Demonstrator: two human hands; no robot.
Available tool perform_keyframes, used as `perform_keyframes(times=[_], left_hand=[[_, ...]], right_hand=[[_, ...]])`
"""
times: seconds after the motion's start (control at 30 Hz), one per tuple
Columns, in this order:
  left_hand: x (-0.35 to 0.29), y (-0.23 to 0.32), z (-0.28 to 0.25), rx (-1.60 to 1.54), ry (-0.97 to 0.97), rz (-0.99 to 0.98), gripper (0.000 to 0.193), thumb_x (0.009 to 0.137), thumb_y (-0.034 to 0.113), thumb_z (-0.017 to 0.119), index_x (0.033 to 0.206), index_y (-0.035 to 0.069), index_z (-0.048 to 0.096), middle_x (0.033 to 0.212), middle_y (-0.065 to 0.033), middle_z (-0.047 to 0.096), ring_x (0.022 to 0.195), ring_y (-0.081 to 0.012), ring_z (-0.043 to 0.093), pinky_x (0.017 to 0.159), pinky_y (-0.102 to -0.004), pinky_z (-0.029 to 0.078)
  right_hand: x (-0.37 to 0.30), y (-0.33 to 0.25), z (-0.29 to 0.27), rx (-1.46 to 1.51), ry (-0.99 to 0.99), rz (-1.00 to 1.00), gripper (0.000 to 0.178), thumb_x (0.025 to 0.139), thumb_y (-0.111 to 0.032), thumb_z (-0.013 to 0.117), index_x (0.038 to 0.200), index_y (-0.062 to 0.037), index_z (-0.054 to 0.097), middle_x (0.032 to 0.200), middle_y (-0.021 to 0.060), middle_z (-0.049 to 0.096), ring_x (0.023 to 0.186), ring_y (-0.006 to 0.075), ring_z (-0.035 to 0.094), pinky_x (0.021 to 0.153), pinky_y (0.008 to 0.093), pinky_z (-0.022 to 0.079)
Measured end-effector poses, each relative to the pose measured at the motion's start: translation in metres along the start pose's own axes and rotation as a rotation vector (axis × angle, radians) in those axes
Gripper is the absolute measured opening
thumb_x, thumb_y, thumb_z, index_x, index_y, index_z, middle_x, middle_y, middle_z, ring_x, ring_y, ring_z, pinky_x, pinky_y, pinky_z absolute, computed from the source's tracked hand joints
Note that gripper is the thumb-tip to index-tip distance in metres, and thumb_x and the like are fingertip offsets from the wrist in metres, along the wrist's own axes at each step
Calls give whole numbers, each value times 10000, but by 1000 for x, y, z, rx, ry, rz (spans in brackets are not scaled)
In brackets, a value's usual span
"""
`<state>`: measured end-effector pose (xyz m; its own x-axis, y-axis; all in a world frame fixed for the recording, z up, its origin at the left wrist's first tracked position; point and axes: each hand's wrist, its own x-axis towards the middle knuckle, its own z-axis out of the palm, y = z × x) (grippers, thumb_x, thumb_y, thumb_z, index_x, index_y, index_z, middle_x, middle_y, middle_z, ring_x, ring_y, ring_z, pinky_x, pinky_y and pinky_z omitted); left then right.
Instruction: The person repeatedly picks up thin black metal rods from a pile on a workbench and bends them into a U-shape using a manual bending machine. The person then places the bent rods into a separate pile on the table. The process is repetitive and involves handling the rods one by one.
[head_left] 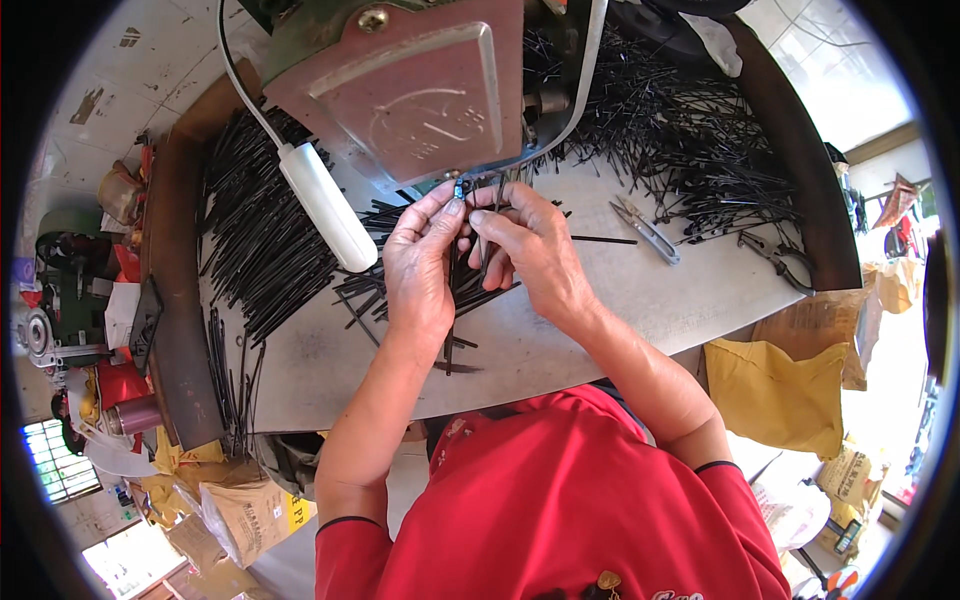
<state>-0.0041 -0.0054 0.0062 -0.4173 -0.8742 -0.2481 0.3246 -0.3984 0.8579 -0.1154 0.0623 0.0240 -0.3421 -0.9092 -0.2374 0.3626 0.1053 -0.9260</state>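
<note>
Both my hands are close together just below the front of a reddish-brown machine head [400, 110]. Between thumb and fingertips, my left hand [420, 265] pinches the end of a thin black strip [459, 189], which catches bluish light. Beside it, my right hand [535, 245] is closed on another thin dark strip [484, 250], held nearly upright between thumb and fingers. More black strips [375, 285] lie on the metal table behind and under my hands. What exactly the strip ends touch under the machine is too small to tell.
A white lamp bar [328, 205] hangs left of my hands. A large heap of black strips [260, 230] covers the table's left, with a tangled heap [690, 150] at far right. Thread snips [645, 232] and pliers [785, 262] lie right. A raised brown rim [185, 330] borders the table.
</note>
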Motion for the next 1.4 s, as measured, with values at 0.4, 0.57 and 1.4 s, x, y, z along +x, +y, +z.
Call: perform_keyframes(times=[0.4,0.57,1.4], left_hand=[[-4,-9,7,-74,22,51,270,907,47,590,1159,-44,553,908,-46,610,708,-68,516,627,-196,456],[-1,1,6,-4,-1,39,293,904,45,594,1176,-50,543,907,-54,615,685,-77,522,599,-212,459],[-1,1,4,32,-3,40,263,904,64,596,1138,-43,538,820,-49,597,641,-94,533,551,-221,451]], right_hand=[[3,10,3,-110,50,-76,211,871,-106,547,1027,36,553,657,75,611,441,104,543,387,233,410],[1,6,5,-248,55,-117,182,876,-87,530,1010,33,552,664,76,612,476,112,561,403,248,453],[4,3,8,-212,59,-98,177,857,-94,523,951,50,566,606,80,591,438,118,536,387,258,426]])
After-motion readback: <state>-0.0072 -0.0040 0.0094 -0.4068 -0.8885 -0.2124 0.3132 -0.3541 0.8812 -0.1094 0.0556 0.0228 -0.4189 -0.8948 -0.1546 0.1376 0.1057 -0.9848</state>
